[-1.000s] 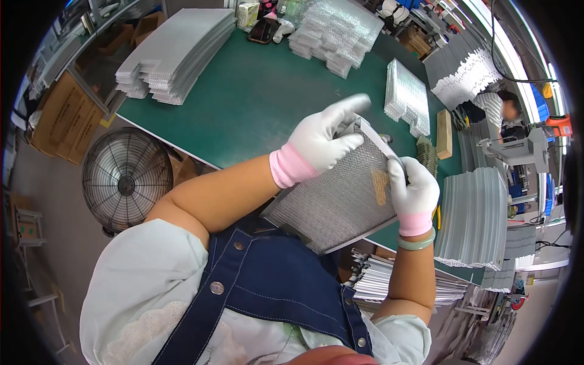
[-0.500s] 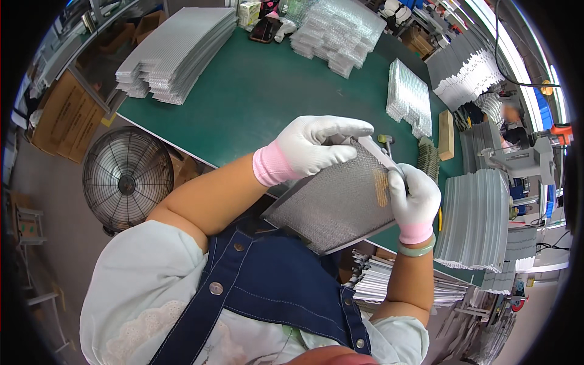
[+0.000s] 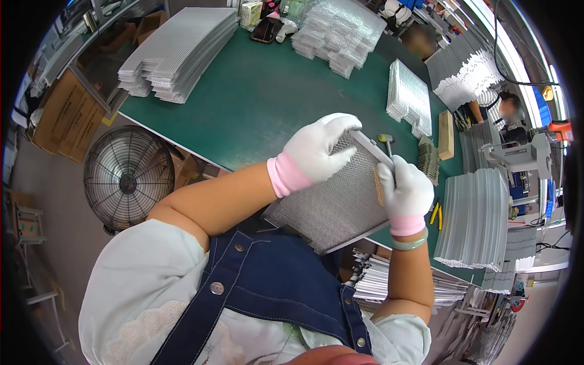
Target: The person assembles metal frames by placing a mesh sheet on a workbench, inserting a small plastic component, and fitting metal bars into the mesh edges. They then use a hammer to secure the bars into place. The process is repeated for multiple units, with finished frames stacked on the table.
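Note:
A grey metal mesh panel (image 3: 328, 194) leans tilted in front of my chest, its near end against the table edge. Along its far right edge runs a narrow silvery metal edge strip (image 3: 372, 146). My left hand (image 3: 317, 149), in a white glove with a pink cuff, has its fingers curled over the strip's upper end, the thumb apart above the mesh. At the strip's lower end, my gloved right hand (image 3: 409, 191) pinches it between thumb and fingers. A tan patch (image 3: 378, 185) shows on the mesh beside that hand.
On the green table (image 3: 267, 103) stand a stack of mesh panels (image 3: 182, 48), bubble-wrapped packs (image 3: 337, 33), a hammer (image 3: 386, 141), a wooden block (image 3: 446, 135) and yellow pliers (image 3: 437, 214). Metal strips (image 3: 474, 219) are piled at right. A floor fan (image 3: 128, 182) stands left.
My left hand has shifted slightly right, and its thumb and fingers reach round the strip's end differently. My right hand has moved a little left, uncovering more of the pliers.

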Action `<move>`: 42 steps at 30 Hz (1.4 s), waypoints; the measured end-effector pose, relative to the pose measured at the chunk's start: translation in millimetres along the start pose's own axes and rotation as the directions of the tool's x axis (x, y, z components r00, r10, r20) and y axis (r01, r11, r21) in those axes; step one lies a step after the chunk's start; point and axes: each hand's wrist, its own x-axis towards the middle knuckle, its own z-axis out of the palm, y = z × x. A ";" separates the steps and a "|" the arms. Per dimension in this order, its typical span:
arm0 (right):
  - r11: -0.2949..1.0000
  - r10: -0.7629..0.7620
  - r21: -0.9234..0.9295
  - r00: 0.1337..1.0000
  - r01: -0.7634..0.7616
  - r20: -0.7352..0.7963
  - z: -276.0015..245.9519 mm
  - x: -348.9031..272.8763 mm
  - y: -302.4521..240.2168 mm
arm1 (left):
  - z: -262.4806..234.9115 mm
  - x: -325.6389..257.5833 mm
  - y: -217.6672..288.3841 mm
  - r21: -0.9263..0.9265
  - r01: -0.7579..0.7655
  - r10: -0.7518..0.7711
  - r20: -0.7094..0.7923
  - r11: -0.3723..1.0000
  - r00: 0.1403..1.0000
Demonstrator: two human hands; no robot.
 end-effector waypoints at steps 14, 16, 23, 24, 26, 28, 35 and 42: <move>0.692 0.482 0.692 0.845 -0.207 -0.230 -85.2 -15.5 4.7 | -7.9 53.4 124.0 0.414 -0.448 0.476 0.040 0.792 0.879; 0.476 0.587 0.871 0.782 -0.123 -0.211 -86.6 -20.6 -2.2 | -8.8 77.4 147.3 0.503 -0.620 0.640 0.159 0.603 0.752; 0.459 0.406 0.729 0.850 -0.507 0.336 72.3 -130.7 -10.4 | 67.0 36.8 35.8 0.415 -0.614 0.467 0.406 0.671 0.785; 0.380 0.315 0.787 0.868 -0.486 0.383 69.7 -124.9 -3.9 | 70.0 28.3 31.3 0.398 -0.570 0.474 0.319 0.719 0.821; 0.324 0.203 0.852 0.909 -0.412 0.363 80.1 -120.8 33.6 | 74.8 28.7 30.4 0.385 -0.539 0.456 0.291 0.749 0.841; 0.603 0.498 0.620 0.844 -0.503 0.201 96.6 -108.3 77.2 | 80.4 28.3 35.0 0.363 -0.524 0.456 0.261 0.770 0.851; 0.692 0.600 0.083 0.635 -0.718 0.486 126.1 -95.5 134.4 | 87.1 38.2 33.2 0.287 -0.573 0.505 0.280 0.768 0.816; 0.789 0.403 0.376 0.871 -0.486 0.280 -41.2 -105.2 104.9 | 80.3 38.3 36.6 0.267 -0.531 0.420 0.379 0.804 0.825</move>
